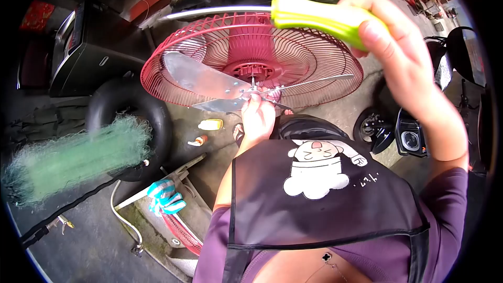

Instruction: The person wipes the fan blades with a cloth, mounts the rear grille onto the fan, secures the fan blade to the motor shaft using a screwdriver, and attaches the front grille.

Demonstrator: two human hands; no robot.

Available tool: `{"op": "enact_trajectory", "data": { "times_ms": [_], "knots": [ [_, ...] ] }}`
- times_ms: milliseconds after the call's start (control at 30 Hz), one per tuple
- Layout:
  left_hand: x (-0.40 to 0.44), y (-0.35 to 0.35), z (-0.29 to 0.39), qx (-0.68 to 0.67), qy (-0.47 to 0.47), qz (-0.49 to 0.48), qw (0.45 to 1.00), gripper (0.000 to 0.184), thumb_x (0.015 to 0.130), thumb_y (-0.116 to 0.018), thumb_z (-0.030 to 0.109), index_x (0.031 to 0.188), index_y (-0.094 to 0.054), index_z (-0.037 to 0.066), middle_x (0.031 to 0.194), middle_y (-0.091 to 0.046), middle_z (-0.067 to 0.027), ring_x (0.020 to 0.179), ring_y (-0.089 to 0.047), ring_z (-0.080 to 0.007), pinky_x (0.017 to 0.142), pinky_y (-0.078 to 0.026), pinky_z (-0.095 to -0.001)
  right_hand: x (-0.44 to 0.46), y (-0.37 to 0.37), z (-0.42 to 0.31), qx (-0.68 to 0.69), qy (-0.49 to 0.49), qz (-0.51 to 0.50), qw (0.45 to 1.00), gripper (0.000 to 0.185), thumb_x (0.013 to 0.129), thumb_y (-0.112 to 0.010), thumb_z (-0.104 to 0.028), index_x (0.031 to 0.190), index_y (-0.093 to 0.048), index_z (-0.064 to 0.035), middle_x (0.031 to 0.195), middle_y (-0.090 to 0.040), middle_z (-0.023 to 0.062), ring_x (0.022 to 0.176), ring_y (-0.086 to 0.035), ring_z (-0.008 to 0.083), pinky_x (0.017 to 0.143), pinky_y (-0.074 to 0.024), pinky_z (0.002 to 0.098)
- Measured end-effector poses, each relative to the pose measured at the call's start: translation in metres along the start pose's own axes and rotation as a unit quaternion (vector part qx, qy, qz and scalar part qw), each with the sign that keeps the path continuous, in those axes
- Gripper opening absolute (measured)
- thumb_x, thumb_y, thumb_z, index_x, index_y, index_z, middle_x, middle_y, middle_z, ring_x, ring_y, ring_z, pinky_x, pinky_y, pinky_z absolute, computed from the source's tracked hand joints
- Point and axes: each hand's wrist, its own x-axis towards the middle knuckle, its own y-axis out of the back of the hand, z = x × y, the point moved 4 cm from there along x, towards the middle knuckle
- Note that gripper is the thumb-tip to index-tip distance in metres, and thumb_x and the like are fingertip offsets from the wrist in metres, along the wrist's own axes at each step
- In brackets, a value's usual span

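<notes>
My right hand (393,42) is raised at the upper right, fingers wrapped round the lime-green fluted handle (322,20) of a tool. Its long silvery shaft (220,11) reaches left above the fan's rim; I cannot make out what kind of tip it has. Before me is a fan with a red wire cage (314,81), its inside facing me. My left hand (258,118) pinches the hub of the metal fan blades (201,76), at the shaft in the cage's middle. The blades are grey, broad and riveted near the hub.
A green net bundle (78,157) lies at left over a black inner tube (160,136). A blue-striped glove (166,197) rests on a worn frame. A yellow bottle (210,124) is on the floor. A black cabinet (105,47) stands upper left; a speaker (411,139) is at right.
</notes>
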Motion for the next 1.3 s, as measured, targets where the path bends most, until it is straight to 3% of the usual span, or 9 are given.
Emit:
{"op": "enact_trajectory", "data": {
  "times_ms": [133, 267, 333, 400, 500, 600, 800, 1133, 1300],
  "knots": [
    [-0.002, -0.013, 0.002, 0.062, -0.029, 0.036, 0.997, 0.027, 0.095, -0.062, 0.022, 0.113, -0.055, 0.003, 0.113, -0.058, -0.0063, 0.107, -0.054, -0.0222, 0.101, -0.04, -0.0455, -0.005, -0.007, 0.02, 0.014, -0.014, -0.02, 1.0, 0.054, 0.098, -0.052, -0.047, 0.115, -0.057, 0.0038, 0.093, -0.061, 0.0044, 0.074, -0.053, 0.0066, 0.066, -0.0433, 0.0206],
    [0.007, 0.005, 0.007, 0.093, -0.045, 0.077, 0.992, 0.026, 0.096, -0.062, 0.023, 0.112, -0.054, 0.005, 0.107, -0.056, -0.0029, 0.104, -0.052, -0.018, 0.097, -0.039, -0.0394, 0.011, -0.003, 0.045, 0.127, 0.089, 0.033, 0.987, 0.06, 0.096, -0.052, -0.053, 0.114, -0.057, 0.004, 0.094, -0.065, 0.0078, 0.075, -0.056, 0.0083, 0.062, -0.0415, 0.0192],
    [0.014, -0.003, 0.007, 0.106, -0.063, 0.085, 0.989, 0.025, 0.096, -0.063, 0.024, 0.113, -0.055, 0.009, 0.107, -0.057, -0.0001, 0.104, -0.052, -0.0154, 0.098, -0.039, -0.0377, 0.016, -0.007, 0.053, 0.224, 0.065, 0.017, 0.972, 0.039, 0.096, -0.057, -0.037, 0.108, -0.062, -0.0007, 0.106, -0.069, 0.0096, 0.07, -0.052, 0.0045, 0.064, -0.0443, 0.0195],
    [0.022, -0.008, 0.009, 0.116, -0.079, 0.1, 0.985, 0.03, 0.094, -0.064, 0.027, 0.12, -0.053, 0.013, 0.112, -0.056, 0.004, 0.107, -0.05, -0.0127, 0.098, -0.039, -0.035, 0.019, -0.008, 0.054, 0.224, 0.07, 0.008, 0.972, 0.04, 0.096, -0.057, -0.038, 0.108, -0.062, -0.0009, 0.108, -0.068, 0.0103, 0.069, -0.051, 0.0047, 0.063, -0.0443, 0.0196],
    [0.024, -0.007, 0.007, 0.097, -0.062, 0.117, 0.987, 0.035, 0.093, -0.065, 0.029, 0.122, -0.053, 0.014, 0.116, -0.055, 0.0043, 0.109, -0.049, -0.0133, 0.097, -0.039, -0.0342, 0.019, -0.004, 0.054, 0.178, 0.051, -0.035, 0.982, 0.06, 0.097, -0.051, -0.053, 0.113, -0.055, 0.0043, 0.104, -0.067, 0.0166, 0.125, -0.055, 0.0359, 0.073, -0.0491, 0.0261],
    [0.024, -0.006, 0.002, 0.104, -0.062, 0.123, 0.985, 0.037, 0.092, -0.067, 0.031, 0.121, -0.054, 0.013, 0.116, -0.057, 0.0035, 0.107, -0.05, -0.0143, 0.095, -0.04, -0.0333, 0.019, 0.003, 0.053, 0.16, 0.091, -0.031, 0.982, 0.061, 0.095, -0.055, -0.053, 0.112, -0.056, 0.0053, 0.104, -0.065, 0.0195, 0.122, -0.055, 0.0441, 0.096, -0.0474, 0.0452],
    [0.027, -0.004, 0.002, 0.072, -0.062, 0.114, 0.989, 0.028, 0.091, -0.068, 0.027, 0.113, -0.06, 0.01, 0.111, -0.063, 0.0013, 0.104, -0.056, -0.0158, 0.095, -0.042, -0.0331, 0.0, 0.072, 0.027, -0.066, 0.097, -0.012, 0.993, 0.062, 0.08, -0.065, -0.05, 0.107, -0.061, 0.0058, 0.092, -0.06, 0.0166, 0.081, -0.06, 0.0239, 0.073, -0.0474, 0.0352],
    [0.028, 0.006, -0.006, 0.077, -0.046, 0.119, 0.989, 0.033, 0.093, -0.065, 0.029, 0.117, -0.056, 0.008, 0.118, -0.059, -0.0008, 0.112, -0.053, -0.0192, 0.104, -0.039, -0.0433, 0.021, -0.013, -0.038, -0.407, 0.141, -0.169, 0.887, 0.04, 0.068, -0.069, -0.001, 0.107, -0.067, -0.0036, 0.099, -0.06, 0.0154, 0.073, -0.064, 0.0295, 0.062, -0.0537, 0.0368],
    [0.03, 0.005, -0.005, 0.065, -0.045, 0.118, 0.99, 0.041, 0.091, -0.069, 0.026, 0.121, -0.052, 0.005, 0.119, -0.055, -0.0015, 0.115, -0.05, -0.0189, 0.108, -0.033, -0.043, 0.029, -0.026, -0.007, -0.4, 0.203, -0.2, 0.871, 0.04, 0.07, -0.07, -0.002, 0.109, -0.064, -0.0047, 0.102, -0.06, 0.0147, 0.071, -0.065, 0.0292, 0.059, -0.0533, 0.0356]
  ]
}}
